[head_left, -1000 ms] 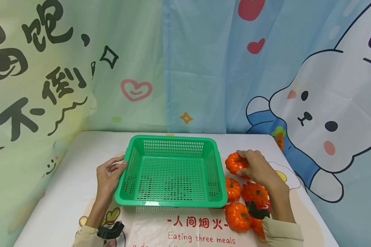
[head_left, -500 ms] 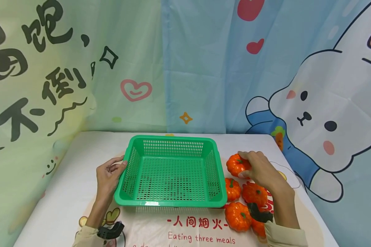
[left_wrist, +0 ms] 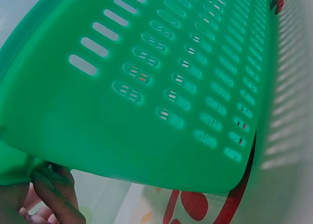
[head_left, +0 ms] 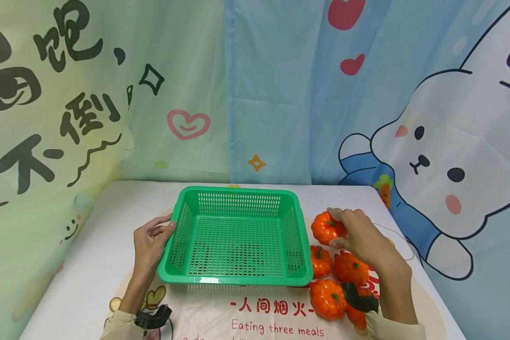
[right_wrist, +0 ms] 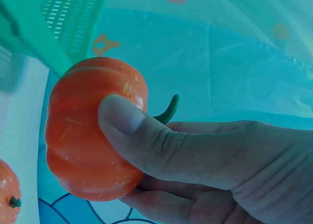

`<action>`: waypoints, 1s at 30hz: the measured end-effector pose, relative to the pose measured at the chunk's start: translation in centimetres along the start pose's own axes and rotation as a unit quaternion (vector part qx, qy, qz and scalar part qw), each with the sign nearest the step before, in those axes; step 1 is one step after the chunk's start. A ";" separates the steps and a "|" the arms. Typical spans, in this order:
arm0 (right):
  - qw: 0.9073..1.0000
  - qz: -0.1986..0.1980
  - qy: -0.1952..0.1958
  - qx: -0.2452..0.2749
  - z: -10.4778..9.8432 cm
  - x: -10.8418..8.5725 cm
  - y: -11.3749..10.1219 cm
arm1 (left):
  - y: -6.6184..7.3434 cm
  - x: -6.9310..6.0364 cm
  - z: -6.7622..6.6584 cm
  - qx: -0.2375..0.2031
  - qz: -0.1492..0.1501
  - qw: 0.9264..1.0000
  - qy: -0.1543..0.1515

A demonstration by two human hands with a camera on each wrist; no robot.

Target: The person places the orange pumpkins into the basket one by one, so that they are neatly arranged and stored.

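Your right hand (head_left: 358,235) pinches a pumpkin (head_left: 324,228) (glossy, so a loose pinch might drop it) just right of the basket (head_left: 235,280), whose left side your left hand (head_left: 150,242) grips; tugging could tilt it.

Soft, even light falls across the white table (head_left: 104,222) in the head view, dotting the glossy orange pumpkins (head_left: 328,300) with small glints and laying a pale streak of glare along the near rim of the green basket (head_left: 259,281). Pale stripes of light cross the surface beside it in the left wrist view, where the left hand (left_wrist: 54,197) sits dimly in a corner. A blue-green cast tints the right wrist view, blurring at far left.
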State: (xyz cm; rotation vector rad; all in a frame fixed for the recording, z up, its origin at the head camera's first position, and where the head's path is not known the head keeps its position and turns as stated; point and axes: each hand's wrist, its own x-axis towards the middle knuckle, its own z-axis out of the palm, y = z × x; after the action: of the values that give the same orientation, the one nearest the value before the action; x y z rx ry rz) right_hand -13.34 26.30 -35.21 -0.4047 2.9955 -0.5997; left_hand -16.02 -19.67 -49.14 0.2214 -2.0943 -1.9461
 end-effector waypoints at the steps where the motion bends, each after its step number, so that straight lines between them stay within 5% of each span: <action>1: 1.000 -0.001 -0.001 -0.001 -0.1 0.0 -0.1 | 0.0 0.0 0.0 0.000 0.000 1.000 0.000; 30: 0.999 -0.033 0.003 0.037 0.1 -1.0 -3.0 | 0.1 -0.2 0.1 0.003 -0.002 1.000 0.004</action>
State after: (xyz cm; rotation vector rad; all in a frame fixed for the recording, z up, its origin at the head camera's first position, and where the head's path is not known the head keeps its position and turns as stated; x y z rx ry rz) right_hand -11.59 23.87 -34.15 -0.4998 2.9651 -0.7147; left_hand -15.89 -19.53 -49.05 0.2342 -2.0965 -1.9393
